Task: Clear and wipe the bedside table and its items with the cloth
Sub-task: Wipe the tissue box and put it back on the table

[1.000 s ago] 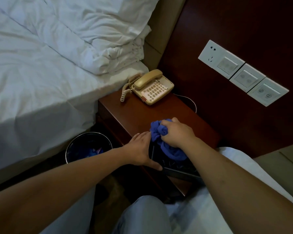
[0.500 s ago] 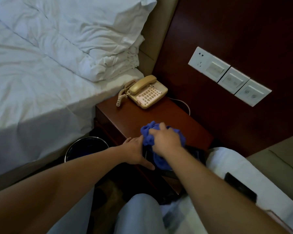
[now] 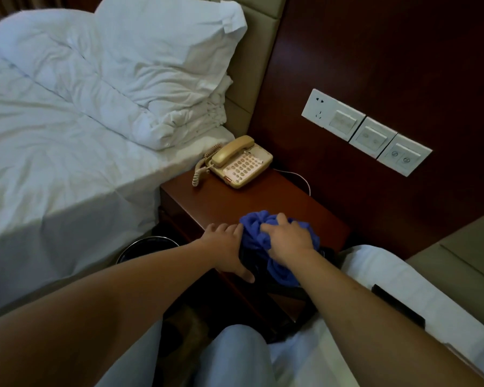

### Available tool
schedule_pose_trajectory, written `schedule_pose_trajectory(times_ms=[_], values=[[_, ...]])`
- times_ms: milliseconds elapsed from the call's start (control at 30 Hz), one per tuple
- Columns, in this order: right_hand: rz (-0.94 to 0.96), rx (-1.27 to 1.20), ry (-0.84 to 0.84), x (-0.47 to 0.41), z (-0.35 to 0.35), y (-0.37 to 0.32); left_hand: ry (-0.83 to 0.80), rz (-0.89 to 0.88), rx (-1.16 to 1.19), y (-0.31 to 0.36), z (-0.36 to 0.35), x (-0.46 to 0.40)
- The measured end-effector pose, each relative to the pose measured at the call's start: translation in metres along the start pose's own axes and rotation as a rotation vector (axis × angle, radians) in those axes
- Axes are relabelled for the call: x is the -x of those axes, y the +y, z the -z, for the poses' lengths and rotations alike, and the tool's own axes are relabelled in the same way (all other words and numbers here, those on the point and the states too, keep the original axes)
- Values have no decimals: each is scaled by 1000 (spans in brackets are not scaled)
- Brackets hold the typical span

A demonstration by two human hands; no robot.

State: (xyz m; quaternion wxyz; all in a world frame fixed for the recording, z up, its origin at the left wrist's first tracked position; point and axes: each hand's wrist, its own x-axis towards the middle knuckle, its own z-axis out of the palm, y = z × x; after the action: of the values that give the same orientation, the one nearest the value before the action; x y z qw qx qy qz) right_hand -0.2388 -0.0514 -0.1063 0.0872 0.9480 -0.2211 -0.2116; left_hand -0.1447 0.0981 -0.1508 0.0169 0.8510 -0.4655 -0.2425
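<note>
The dark red wooden bedside table (image 3: 235, 199) stands between two beds. A beige telephone (image 3: 238, 163) sits at its far corner. My right hand (image 3: 288, 238) is shut on a bunched blue cloth (image 3: 253, 227) and presses it onto a black flat object (image 3: 249, 259) at the table's near edge. My left hand (image 3: 225, 247) grips that object's left edge, fingers on top and thumb below. The cloth and my hands hide most of the object.
A white bed (image 3: 53, 163) with a pillow (image 3: 165, 65) lies to the left. A round bin (image 3: 143, 245) stands on the floor below the table. Wall switches (image 3: 366, 132) are at the right. A black item (image 3: 397, 305) lies on the right-hand bed.
My right hand has pushed the cloth forward over the black object toward the tabletop. My left hand keeps its hold on the object's edge. The camera view has tilted up.
</note>
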Motion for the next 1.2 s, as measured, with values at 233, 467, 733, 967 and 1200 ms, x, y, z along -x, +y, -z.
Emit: schedule_pose_trajectory(times_ms=[233,467,733,967,1200], values=[[-86,-204,-12,-8,-21,71,-85,-92,-167,5,-9,-7],[-93,-224,-114,-24,-5,68,-20,-124,1,4,8,-23],[-44,-183,-117,-61,16,10,-61,-95,-95,8,31,-41],[-147,-234,-175,-41,1,73,-146,-53,-191,23,46,-35],[-309,-340,-181,-31,-48,155,-262,-11,-400,51,49,-38]])
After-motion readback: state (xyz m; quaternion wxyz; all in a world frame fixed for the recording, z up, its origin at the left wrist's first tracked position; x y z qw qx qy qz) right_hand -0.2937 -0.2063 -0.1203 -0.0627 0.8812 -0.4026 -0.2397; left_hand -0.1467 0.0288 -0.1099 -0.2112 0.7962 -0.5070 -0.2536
